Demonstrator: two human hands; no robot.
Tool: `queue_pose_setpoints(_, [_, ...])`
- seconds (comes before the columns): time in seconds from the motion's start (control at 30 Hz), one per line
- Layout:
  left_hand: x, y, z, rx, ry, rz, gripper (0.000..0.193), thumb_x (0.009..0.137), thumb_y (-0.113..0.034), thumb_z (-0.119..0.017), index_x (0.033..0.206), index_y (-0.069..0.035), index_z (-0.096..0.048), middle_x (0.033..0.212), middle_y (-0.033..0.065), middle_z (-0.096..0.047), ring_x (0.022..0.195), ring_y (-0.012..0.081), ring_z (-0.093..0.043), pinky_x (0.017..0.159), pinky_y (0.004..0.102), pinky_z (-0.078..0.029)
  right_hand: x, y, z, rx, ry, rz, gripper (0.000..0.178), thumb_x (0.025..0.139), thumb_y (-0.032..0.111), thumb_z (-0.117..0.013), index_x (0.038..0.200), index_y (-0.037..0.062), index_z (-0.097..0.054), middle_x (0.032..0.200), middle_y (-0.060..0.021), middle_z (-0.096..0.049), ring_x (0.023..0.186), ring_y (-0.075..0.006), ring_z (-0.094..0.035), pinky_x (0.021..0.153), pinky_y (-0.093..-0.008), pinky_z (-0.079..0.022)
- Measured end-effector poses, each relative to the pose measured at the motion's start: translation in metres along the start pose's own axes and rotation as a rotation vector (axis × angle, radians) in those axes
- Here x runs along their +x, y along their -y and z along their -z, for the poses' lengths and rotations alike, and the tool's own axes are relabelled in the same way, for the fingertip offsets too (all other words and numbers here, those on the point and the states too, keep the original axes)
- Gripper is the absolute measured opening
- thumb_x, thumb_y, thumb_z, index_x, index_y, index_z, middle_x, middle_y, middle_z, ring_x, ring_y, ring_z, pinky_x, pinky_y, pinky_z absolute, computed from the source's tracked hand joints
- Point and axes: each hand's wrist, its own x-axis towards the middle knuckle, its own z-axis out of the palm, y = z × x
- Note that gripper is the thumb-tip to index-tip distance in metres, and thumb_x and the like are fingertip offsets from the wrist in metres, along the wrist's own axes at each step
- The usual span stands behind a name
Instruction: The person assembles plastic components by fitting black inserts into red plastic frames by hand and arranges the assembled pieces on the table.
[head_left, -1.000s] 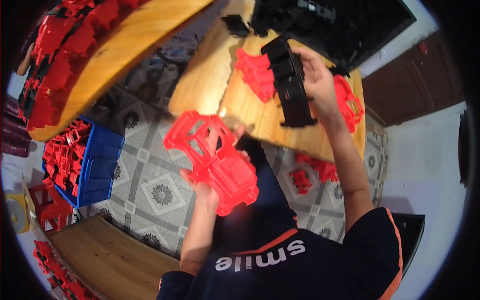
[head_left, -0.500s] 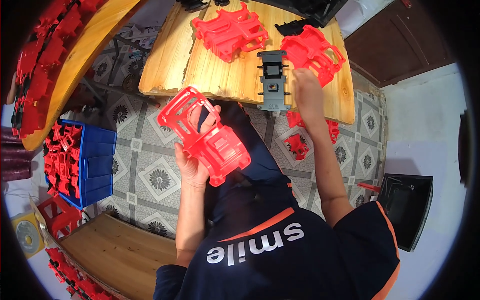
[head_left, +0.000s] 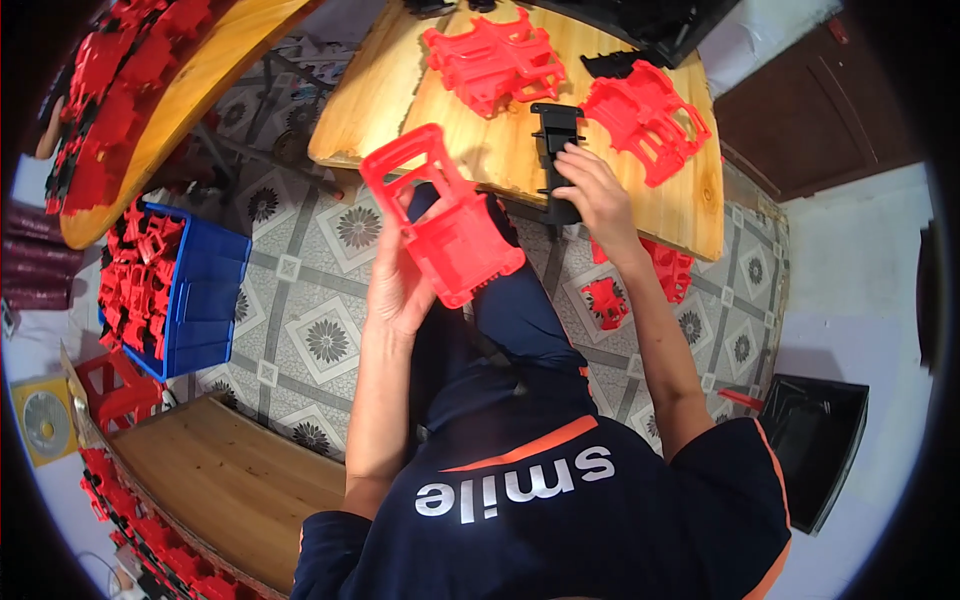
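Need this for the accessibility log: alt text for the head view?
A person's left hand holds up a red plastic shell, while the right hand rests on a black plastic part on a wooden table.

We get one view only, head-worn fisheye, looking steeply down over our own torso and forearms at the wooden table (head_left: 480, 150) and tiled floor (head_left: 310, 300). Hands sit close, mid-frame; edges bend and darken toward the rim.

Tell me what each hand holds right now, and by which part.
The left hand holds a red plastic shell by its lower left side. The right hand grips a black plastic part at its near end, on the wooden table.
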Motion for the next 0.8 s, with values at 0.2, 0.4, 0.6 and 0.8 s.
queue_pose_setpoints(0.2, [0.005, -0.002, -0.004, 0.077, 0.031, 0.014, 0.061, 0.090, -0.035, -0.066, 0.140, -0.017, -0.036, 0.128, 0.0145, -0.056, 0.119, 0.0263, -0.055, 0.101, 0.0465, -0.045, 0.045, 0.105, 0.055, 0.264, -0.094, 0.092, 0.035, 0.070, 0.005, -0.076, 0.104, 0.0000, -0.066, 0.111, -0.0138, -0.064, 0.109, -0.0323, -0.062, 0.090, -0.0388, -0.052])
queue_pose_setpoints(0.4, [-0.001, -0.007, -0.011, 0.134, 0.067, 0.012, 0.064, 0.090, -0.030, -0.068, 0.142, -0.016, -0.034, 0.126, 0.0106, -0.057, 0.117, 0.0220, -0.056, 0.099, 0.0421, -0.047, 0.051, 0.123, 0.035, 0.222, 0.018, 0.244, 0.042, 0.064, 0.006, -0.078, 0.104, -0.0001, -0.065, 0.109, -0.0121, -0.064, 0.108, -0.0299, -0.062, 0.089, -0.0368, -0.052])
queue_pose_setpoints(0.6, [-0.005, -0.009, -0.010, 0.133, 0.116, -0.028, 0.059, 0.089, -0.028, -0.069, 0.138, -0.013, -0.040, 0.124, 0.0061, -0.056, 0.115, 0.0185, -0.055, 0.098, 0.0379, -0.047, 0.048, 0.131, 0.031, 0.172, 0.064, 0.270, 0.041, 0.065, 0.008, -0.078, 0.103, -0.0013, -0.065, 0.110, -0.0125, -0.064, 0.108, -0.0291, -0.061, 0.089, -0.0363, -0.052])
queue_pose_setpoints(0.8, [0.003, -0.006, -0.011, 0.174, 0.159, -0.018, 0.066, 0.089, -0.034, -0.068, 0.144, -0.019, -0.035, 0.132, 0.0057, -0.050, 0.120, 0.0203, -0.051, 0.099, 0.0391, -0.046, 0.047, 0.128, 0.028, 0.164, 0.076, 0.307, 0.038, 0.067, 0.010, -0.077, 0.101, -0.0021, -0.066, 0.108, -0.0129, -0.064, 0.107, -0.0288, -0.062, 0.089, -0.0365, -0.052])
